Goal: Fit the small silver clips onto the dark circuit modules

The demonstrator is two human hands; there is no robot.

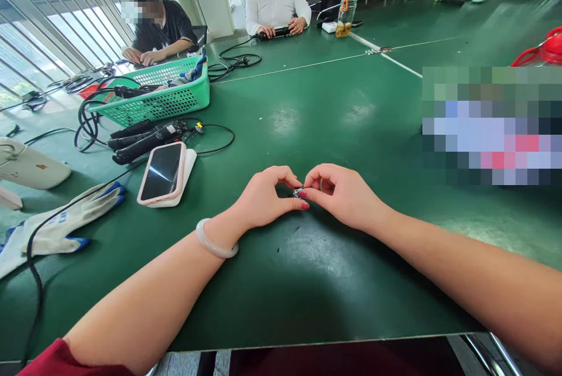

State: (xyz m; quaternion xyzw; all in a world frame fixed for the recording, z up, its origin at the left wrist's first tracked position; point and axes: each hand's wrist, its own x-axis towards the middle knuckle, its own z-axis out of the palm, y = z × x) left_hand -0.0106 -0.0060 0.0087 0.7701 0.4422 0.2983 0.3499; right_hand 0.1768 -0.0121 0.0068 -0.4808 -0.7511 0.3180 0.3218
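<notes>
Between my fingertips, a little above the green table (333, 300), is a small shiny metal piece (298, 192); its exact kind is too small to make out. My left hand (266, 197) pinches it from the left, thumb below and fingers above. From the other side my right hand (345, 194) grips it between thumb and index finger, the remaining fingers curled. The fingertips of both hands nearly meet and partly cover the piece. A pale bangle circles my left wrist.
Left of my hands lie a phone (162, 172) on a white box, a black hair straightener (149, 140) with its cord, and a work glove (65, 221). Behind them stands a green basket (158, 103) of tools. Two people sit across; a bottle (346, 12) stands at the back.
</notes>
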